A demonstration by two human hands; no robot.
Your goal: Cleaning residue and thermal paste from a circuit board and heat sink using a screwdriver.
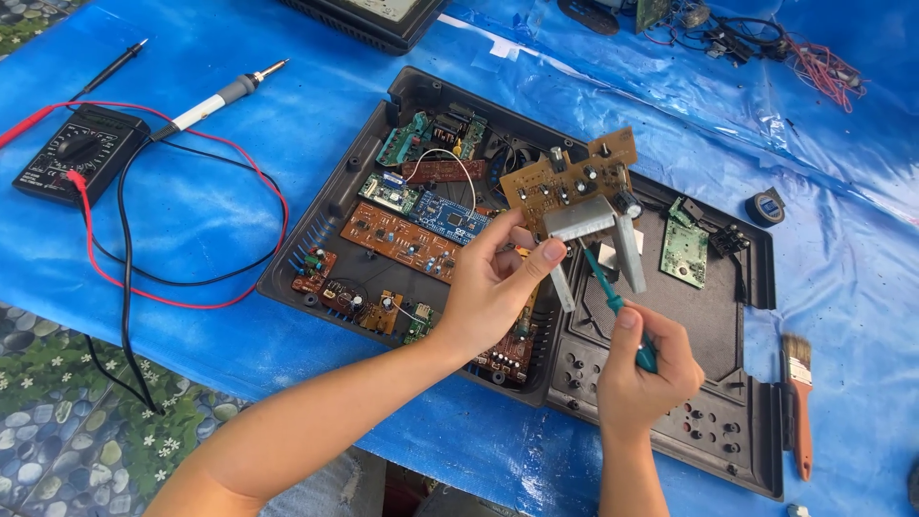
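Head view, looking down: my left hand (493, 287) reaches in from the lower left and pinches a brown circuit board (570, 182) near the middle of the frame, thumb and fingers closed on the silver metal heat sink (584, 222) fixed to its lower edge. I hold the board tilted above the open black plastic case (728, 316). My right hand (643, 369), at lower centre, is curled shut around a green-handled screwdriver (613, 302); its shaft points up and to the left, with the tip just beside the heat sink. I cannot tell whether the tip touches it.

Beneath my hands the case lies on a blue plastic sheet (211, 211). Its left half is packed with small boards, among them a blue board (450, 217) and a long orange-brown board (400, 239). A small green board (685, 251) lies in the right half. At the upper left sits a black multimeter (81, 153) with red and black leads (172, 278) looping across the sheet, and a soldering iron (222, 99) beside it. A paintbrush (799, 402) lies at the lower right edge.
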